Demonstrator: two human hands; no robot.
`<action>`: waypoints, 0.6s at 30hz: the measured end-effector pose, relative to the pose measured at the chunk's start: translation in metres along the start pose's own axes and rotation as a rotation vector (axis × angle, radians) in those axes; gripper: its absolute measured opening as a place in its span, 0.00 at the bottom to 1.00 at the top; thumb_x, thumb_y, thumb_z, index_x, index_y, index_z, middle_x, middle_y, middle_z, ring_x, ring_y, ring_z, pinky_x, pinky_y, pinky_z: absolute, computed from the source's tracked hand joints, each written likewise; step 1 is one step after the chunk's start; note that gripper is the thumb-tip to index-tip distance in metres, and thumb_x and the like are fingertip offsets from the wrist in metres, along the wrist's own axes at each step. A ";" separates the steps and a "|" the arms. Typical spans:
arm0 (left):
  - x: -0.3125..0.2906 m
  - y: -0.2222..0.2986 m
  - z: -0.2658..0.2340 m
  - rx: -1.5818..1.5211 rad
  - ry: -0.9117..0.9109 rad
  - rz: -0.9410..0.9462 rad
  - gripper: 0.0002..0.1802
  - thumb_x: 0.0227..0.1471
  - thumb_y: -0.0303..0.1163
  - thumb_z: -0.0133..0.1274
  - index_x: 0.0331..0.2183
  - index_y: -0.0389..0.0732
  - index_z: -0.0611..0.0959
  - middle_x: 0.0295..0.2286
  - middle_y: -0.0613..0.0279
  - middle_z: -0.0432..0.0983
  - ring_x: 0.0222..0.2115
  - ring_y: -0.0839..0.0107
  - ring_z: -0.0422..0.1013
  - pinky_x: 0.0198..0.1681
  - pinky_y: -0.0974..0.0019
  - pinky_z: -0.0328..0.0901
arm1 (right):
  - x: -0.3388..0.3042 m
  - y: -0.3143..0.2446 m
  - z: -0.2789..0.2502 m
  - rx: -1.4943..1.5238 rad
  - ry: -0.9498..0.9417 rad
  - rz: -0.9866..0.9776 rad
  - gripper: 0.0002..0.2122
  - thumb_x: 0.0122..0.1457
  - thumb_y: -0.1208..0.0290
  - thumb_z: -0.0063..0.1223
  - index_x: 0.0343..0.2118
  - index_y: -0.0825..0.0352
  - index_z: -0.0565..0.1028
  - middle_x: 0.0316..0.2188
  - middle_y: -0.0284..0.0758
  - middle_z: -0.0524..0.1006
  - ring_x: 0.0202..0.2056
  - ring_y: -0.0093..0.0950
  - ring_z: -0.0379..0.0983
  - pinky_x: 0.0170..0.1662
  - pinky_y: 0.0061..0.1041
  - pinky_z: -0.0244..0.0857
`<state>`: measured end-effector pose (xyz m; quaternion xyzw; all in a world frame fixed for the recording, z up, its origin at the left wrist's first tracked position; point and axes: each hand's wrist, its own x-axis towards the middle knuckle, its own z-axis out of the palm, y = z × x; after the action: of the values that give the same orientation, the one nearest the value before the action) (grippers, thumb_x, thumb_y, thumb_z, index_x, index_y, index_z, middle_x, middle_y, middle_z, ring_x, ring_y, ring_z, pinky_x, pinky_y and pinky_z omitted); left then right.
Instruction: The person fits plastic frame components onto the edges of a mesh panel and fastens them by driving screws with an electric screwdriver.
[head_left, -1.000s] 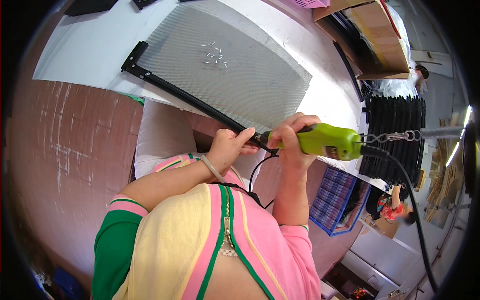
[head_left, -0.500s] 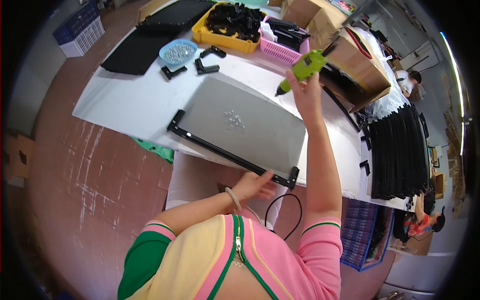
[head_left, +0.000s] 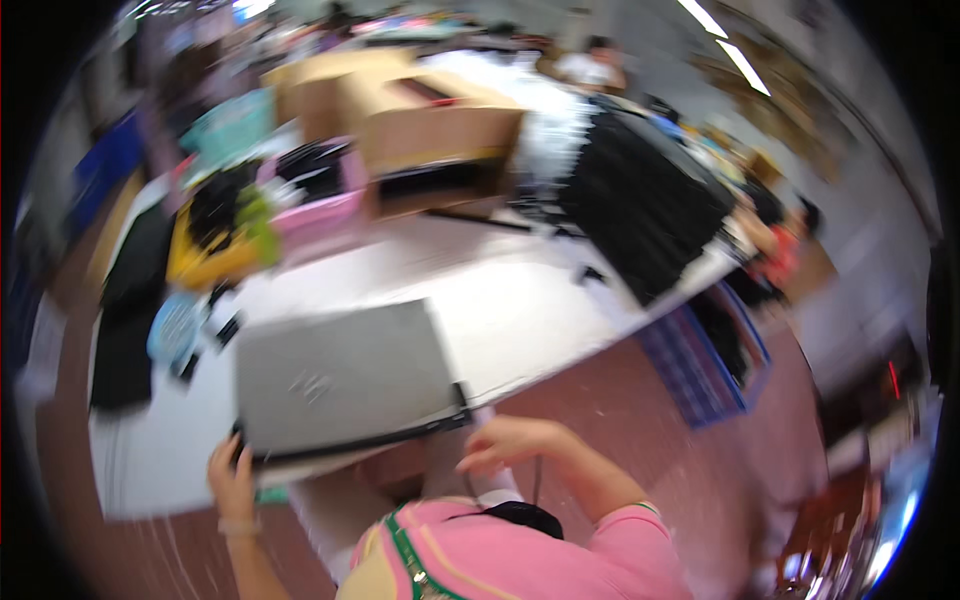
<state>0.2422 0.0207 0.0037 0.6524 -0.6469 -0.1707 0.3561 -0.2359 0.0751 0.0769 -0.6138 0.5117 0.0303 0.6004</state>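
A grey flat board [head_left: 340, 375] lies at the table's near edge with a small pile of blurred pale pieces [head_left: 310, 386] on it. Along its near side runs a black bar [head_left: 370, 441] with a corner piece upright at its right end. My left hand [head_left: 232, 485] grips the bar's left end, thumb and fingers about the corner. Just off the right end is my right hand [head_left: 512, 443], its fingers curled; blur hides whatever they may hold. The lime-green electric screwdriver [head_left: 258, 226] is away from both hands, in front of the yellow basket.
Beyond the board stand a yellow basket [head_left: 183, 250] of black parts, a pink basket [head_left: 315, 218] and a blue bowl [head_left: 175, 328]. An open cardboard box [head_left: 440, 135] is behind. Black strips [head_left: 640, 195] are stacked at right; a blue crate [head_left: 690, 365] stands below. Other people are farther back.
My right hand has let go of the screwdriver and come down to the bar's right end. My left hand has moved to its left end. The head view has swung right.
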 end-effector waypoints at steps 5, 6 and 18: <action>-0.003 0.020 0.009 -0.041 -0.069 -0.022 0.15 0.49 0.22 0.60 0.41 0.31 0.83 0.42 0.52 0.75 0.43 0.61 0.73 0.48 0.63 0.68 | 0.027 0.041 0.048 0.519 0.356 -0.191 0.26 0.64 0.54 0.52 0.56 0.72 0.67 0.44 0.39 0.78 0.35 0.26 0.80 0.32 0.25 0.73; -0.008 0.027 0.009 -0.204 -0.117 -0.179 0.15 0.47 0.22 0.61 0.40 0.31 0.83 0.41 0.54 0.74 0.43 0.62 0.72 0.47 0.65 0.68 | 0.030 0.044 0.047 0.670 0.443 -0.226 0.27 0.65 0.55 0.52 0.58 0.73 0.65 0.45 0.40 0.78 0.35 0.26 0.80 0.31 0.25 0.73; -0.050 0.106 0.037 0.022 -0.294 0.639 0.19 0.39 0.17 0.58 0.39 0.34 0.82 0.35 0.52 0.74 0.36 0.55 0.73 0.37 0.61 0.70 | 0.036 0.037 -0.039 0.621 0.659 -0.124 0.36 0.64 0.61 0.54 0.64 0.80 0.51 0.31 0.42 0.81 0.26 0.27 0.79 0.27 0.23 0.73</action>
<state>0.1353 0.0697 0.0386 0.3894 -0.8644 -0.1357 0.2876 -0.2659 0.0334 0.0378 -0.4111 0.6224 -0.3577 0.5618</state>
